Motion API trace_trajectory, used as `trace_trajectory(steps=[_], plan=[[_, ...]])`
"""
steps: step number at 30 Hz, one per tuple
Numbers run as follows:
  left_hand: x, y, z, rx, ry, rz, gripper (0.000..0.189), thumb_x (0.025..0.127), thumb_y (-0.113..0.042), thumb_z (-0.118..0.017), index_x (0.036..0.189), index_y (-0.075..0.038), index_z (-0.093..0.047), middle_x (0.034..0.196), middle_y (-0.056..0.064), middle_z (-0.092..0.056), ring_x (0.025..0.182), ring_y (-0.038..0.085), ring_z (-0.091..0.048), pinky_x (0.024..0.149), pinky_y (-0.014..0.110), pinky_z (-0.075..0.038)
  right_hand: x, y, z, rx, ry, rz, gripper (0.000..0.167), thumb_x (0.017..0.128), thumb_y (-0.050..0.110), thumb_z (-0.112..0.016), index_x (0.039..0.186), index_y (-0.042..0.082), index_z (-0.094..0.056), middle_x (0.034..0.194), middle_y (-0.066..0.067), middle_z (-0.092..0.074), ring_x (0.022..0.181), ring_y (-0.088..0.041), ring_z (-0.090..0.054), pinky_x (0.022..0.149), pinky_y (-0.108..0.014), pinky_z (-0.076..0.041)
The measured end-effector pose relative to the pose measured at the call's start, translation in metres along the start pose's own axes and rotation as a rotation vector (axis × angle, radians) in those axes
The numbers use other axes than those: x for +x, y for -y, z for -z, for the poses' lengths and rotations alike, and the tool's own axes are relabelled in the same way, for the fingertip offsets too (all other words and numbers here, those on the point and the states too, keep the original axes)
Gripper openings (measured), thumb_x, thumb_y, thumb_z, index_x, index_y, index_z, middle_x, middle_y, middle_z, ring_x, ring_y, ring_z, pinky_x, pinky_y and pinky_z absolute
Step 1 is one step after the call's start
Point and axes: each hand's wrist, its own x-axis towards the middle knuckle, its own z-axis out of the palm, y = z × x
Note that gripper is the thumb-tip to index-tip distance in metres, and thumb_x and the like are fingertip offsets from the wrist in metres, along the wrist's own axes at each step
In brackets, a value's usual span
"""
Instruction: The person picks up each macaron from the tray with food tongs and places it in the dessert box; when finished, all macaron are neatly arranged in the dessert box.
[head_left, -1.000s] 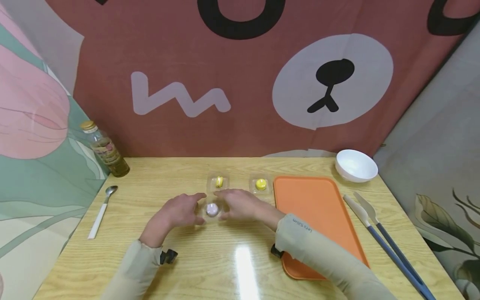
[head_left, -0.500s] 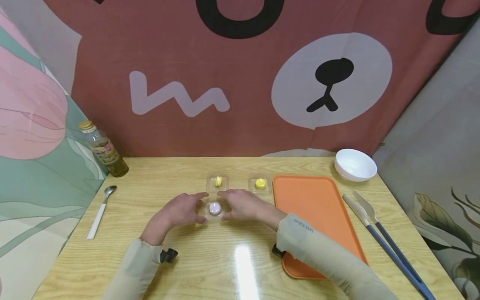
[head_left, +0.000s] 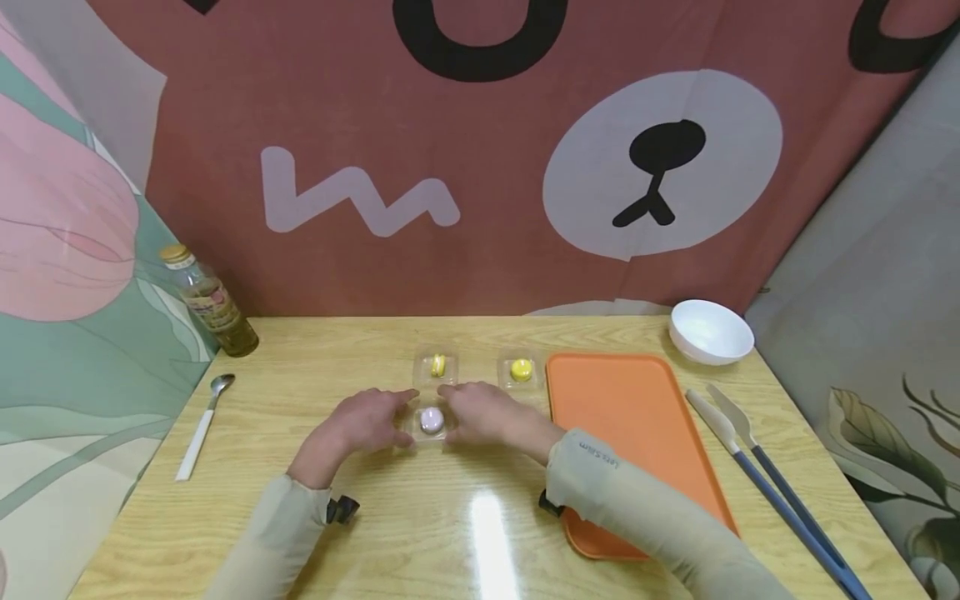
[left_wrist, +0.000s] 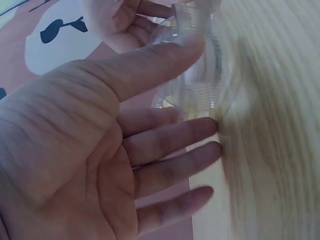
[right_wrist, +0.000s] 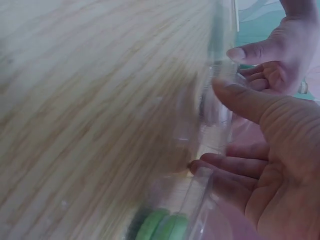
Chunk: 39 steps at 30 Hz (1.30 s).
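Observation:
A lavender macaron (head_left: 431,420) sits in a clear plastic case on the wooden table, between both hands. The left hand (head_left: 369,421) flanks the case from the left, fingers mostly straight. In the left wrist view its thumb (left_wrist: 165,65) lies across the clear case (left_wrist: 200,75), the other fingers spread. On the right side the right hand (head_left: 483,414) reaches to the case with thumb and fingers apart; in the right wrist view its thumb tip overlaps the case edge. Firm contact is hard to tell. Behind stand two more clear cases with yellow macarons (head_left: 438,365) (head_left: 521,370).
An orange tray (head_left: 622,433) lies under the right forearm. Beyond it are a white bowl (head_left: 711,332) and blue-handled tongs (head_left: 780,492). At the left are a bottle (head_left: 213,304) and a white-handled spoon (head_left: 201,429). A green-looking macaron (right_wrist: 162,225) shows low in the right wrist view.
The case with the lavender macaron has shifted slightly to the right, with the left hand following it. In the last half second hands and case have barely moved.

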Motion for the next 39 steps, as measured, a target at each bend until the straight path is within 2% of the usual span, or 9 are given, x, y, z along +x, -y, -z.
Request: trace_trajectory(steps=[3,9,11,20,29,34,37,39], plan=[[0.001,-0.001,0.0,0.021,0.0,0.003,0.078,0.082,-0.038,-0.083,0.15,-0.018,-0.051,0.12,0.003,-0.072,0.099,0.022,-0.063,0.087,0.047,-0.054,0.0,0.001,-0.001,-0.017,-0.004,0.002,0.081,0.08,0.046,-0.084,0.145,0.012,-0.05,0.124,-0.004,-0.071,0.109,-0.023,-0.069,0.094,-0.037,-0.058],[0.001,-0.001,0.0,0.009,-0.009,0.006,0.078,0.081,-0.036,-0.085,0.15,-0.019,-0.052,0.133,0.005,-0.068,0.119,0.028,-0.063,0.095,0.05,-0.053,-0.001,0.002,-0.001,-0.013,-0.013,0.008,0.081,0.081,0.045,-0.084,0.146,0.012,-0.049,0.13,-0.003,-0.069,0.113,-0.023,-0.068,0.097,-0.037,-0.057],[0.0,-0.001,0.0,0.004,-0.007,0.007,0.079,0.081,-0.036,-0.085,0.15,-0.019,-0.052,0.136,0.005,-0.067,0.121,0.029,-0.062,0.096,0.051,-0.053,-0.001,0.002,-0.001,-0.01,-0.013,0.009,0.082,0.081,0.045,-0.084,0.147,0.011,-0.049,0.131,-0.003,-0.069,0.114,-0.022,-0.068,0.097,-0.036,-0.057],[0.0,-0.002,0.002,0.008,0.007,0.01,0.08,0.082,-0.037,-0.084,0.152,-0.021,-0.049,0.138,0.007,-0.065,0.117,0.031,-0.063,0.096,0.052,-0.053,-0.002,0.0,-0.001,0.006,-0.021,0.009,0.081,0.083,0.045,-0.082,0.148,0.01,-0.048,0.131,-0.002,-0.069,0.113,-0.021,-0.068,0.097,-0.035,-0.057],[0.001,-0.002,0.004,-0.002,0.03,0.027,0.083,0.083,-0.037,-0.082,0.155,-0.021,-0.044,0.139,0.01,-0.064,0.116,0.03,-0.063,0.096,0.052,-0.053,-0.003,-0.001,-0.001,-0.004,-0.018,0.001,0.082,0.087,0.046,-0.078,0.152,0.009,-0.044,0.136,-0.006,-0.066,0.119,-0.024,-0.066,0.101,-0.037,-0.056],[0.001,-0.003,0.003,-0.033,0.047,0.033,0.085,0.084,-0.035,-0.082,0.157,-0.019,-0.041,0.142,0.012,-0.062,0.123,0.033,-0.06,0.102,0.054,-0.051,-0.005,-0.001,-0.002,0.007,-0.03,0.005,0.082,0.088,0.045,-0.077,0.153,0.008,-0.043,0.138,-0.007,-0.066,0.12,-0.025,-0.066,0.101,-0.038,-0.056],[0.0,-0.005,0.004,-0.049,0.055,0.038,0.088,0.085,-0.034,-0.082,0.159,-0.02,-0.037,0.144,0.013,-0.06,0.128,0.034,-0.059,0.104,0.055,-0.049,-0.008,-0.002,-0.001,0.009,-0.038,0.003,0.086,0.088,0.048,-0.077,0.154,0.006,-0.04,0.137,-0.005,-0.067,0.113,-0.021,-0.069,0.095,-0.035,-0.059],[-0.001,-0.006,0.006,-0.061,0.067,0.047,0.09,0.085,-0.034,-0.081,0.16,-0.022,-0.033,0.144,0.015,-0.06,0.123,0.032,-0.062,0.103,0.055,-0.05,-0.011,-0.003,0.002,0.016,-0.044,-0.005,0.09,0.088,0.05,-0.076,0.156,0.007,-0.038,0.135,-0.006,-0.067,0.101,-0.017,-0.071,0.088,-0.032,-0.06]])
